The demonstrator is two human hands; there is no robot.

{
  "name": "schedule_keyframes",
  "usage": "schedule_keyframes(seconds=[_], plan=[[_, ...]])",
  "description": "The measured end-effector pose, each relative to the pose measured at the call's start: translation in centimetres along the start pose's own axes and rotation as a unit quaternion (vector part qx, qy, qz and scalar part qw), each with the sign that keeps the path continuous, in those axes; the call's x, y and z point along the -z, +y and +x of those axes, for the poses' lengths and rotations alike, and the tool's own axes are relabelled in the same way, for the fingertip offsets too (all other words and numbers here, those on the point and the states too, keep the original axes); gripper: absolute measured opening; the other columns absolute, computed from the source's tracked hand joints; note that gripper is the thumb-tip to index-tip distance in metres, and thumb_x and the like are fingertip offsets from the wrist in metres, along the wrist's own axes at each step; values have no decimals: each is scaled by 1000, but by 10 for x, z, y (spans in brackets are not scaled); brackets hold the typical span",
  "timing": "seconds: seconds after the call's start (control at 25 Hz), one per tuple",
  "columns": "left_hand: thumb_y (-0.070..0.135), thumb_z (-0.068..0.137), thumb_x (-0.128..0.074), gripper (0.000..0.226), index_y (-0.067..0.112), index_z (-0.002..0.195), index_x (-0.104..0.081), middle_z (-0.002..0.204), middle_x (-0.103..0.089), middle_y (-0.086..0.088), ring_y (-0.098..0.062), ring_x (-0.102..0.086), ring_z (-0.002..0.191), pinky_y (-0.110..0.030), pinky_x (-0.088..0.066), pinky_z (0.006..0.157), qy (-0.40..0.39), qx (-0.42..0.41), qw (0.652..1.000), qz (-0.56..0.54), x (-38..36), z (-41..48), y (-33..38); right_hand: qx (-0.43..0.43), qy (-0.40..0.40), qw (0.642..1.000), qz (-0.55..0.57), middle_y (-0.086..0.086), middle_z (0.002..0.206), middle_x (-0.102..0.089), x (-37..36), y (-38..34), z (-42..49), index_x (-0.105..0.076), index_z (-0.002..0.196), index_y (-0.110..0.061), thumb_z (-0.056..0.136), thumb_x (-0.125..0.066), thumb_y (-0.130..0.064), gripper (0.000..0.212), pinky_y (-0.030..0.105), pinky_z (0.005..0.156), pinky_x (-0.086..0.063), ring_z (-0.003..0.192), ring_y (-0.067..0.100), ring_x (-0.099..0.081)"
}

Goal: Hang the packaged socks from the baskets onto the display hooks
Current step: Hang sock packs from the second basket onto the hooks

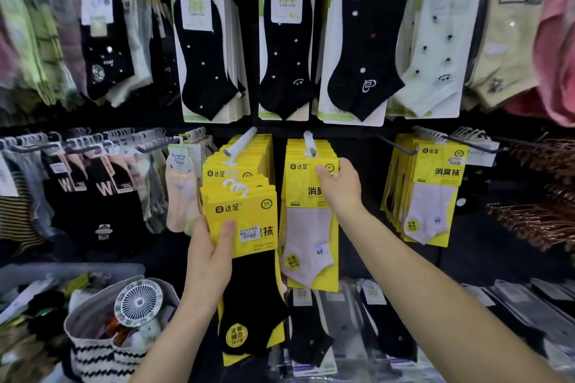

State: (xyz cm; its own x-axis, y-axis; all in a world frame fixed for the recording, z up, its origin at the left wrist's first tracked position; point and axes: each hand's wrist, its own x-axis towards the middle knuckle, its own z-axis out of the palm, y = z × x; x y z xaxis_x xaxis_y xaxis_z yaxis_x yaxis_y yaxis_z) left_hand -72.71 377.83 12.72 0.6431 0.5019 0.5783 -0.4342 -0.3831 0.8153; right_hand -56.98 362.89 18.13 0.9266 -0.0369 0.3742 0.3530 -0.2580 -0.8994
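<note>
left hand (211,255): wrapped round a small bunch of black sock packs (249,227); thumb flat across the front yellow card, fingers tucked behind
black sock packs: held upright in front of the yellow row hanging on the left hook (239,141), a bit lower than that row; their white plastic hangers (236,186) stick up free, not on any hook
right hand (339,186): up at the next column over, pinching the upper right corner of the front pink sock pack (308,227); thumb on the card's face, fingers round its right edge
pink sock pack: front of the yellow stack under the right hook (311,143); its top sits right below the hook's white tip; honestly can't tell whether its hanger is on the hook
hands vs each other: side by side, left one lower; one column apart
lower left: a striped bag (102,348) with a little white fan (138,301) lying on top; just below the left forearm
</note>
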Motion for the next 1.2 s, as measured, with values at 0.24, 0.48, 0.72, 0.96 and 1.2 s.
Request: schedule_keyframes(seconds=[0.24, 0.48, 0.72, 0.96, 1.2], plan=[[22, 95, -48, 16, 15, 110, -51, 105, -62, 2, -7, -60, 98, -17, -46, 76, -18, 21, 1000, -2, -15, 10, -4, -29, -13, 999, 24, -5, 80, -54, 0, 6, 0, -49, 97, -13, 93, -54, -30, 17, 25, 57, -40, 85, 20, -58], [25, 95, -48, 9, 29, 103, -50, 105, -62, 14, 8, -58, 95, -14, -47, 77, -44, 43, 997, -42, -35, 13, 3, 81, 12, 993, 87, -9, 89, -53, 18, 17, -43, -47, 95, -29, 84, -65, -37, 23, 13, 71, -45, 85, 9, -54], [21, 94, -50, 17, 19, 111, -47, 104, -58, 16, 10, -54, 92, -7, -44, 71, -61, 27, 997, -32, -62, 8, 10, 61, -77, 993, 58, 6, 90, -66, 22, 5, -63, -58, 91, -14, 67, -79, -41, 42, 38, 74, -54, 79, 24, -59], [25, 100, -35, 15, 24, 111, -46, 106, -54, 20, 10, -52, 96, -8, -41, 77, -52, 51, 994, -76, -64, 7, 9, 35, -73, 988, 128, -2, 87, -70, 35, 11, -58, -54, 87, -24, 82, -70, -21, 17, 25, 68, -57, 79, 11, -69], [28, 100, -36, 17, 19, 101, -50, 96, -59, 9, -8, -56, 90, -27, -44, 80, 15, 64, 996, -60, -46, 18, -6, -12, -29, 974, 224, -10, 75, -70, 41, 14, -38, -57, 91, -19, 91, -58, -12, 7, 14, 54, -51, 65, -2, -67]])
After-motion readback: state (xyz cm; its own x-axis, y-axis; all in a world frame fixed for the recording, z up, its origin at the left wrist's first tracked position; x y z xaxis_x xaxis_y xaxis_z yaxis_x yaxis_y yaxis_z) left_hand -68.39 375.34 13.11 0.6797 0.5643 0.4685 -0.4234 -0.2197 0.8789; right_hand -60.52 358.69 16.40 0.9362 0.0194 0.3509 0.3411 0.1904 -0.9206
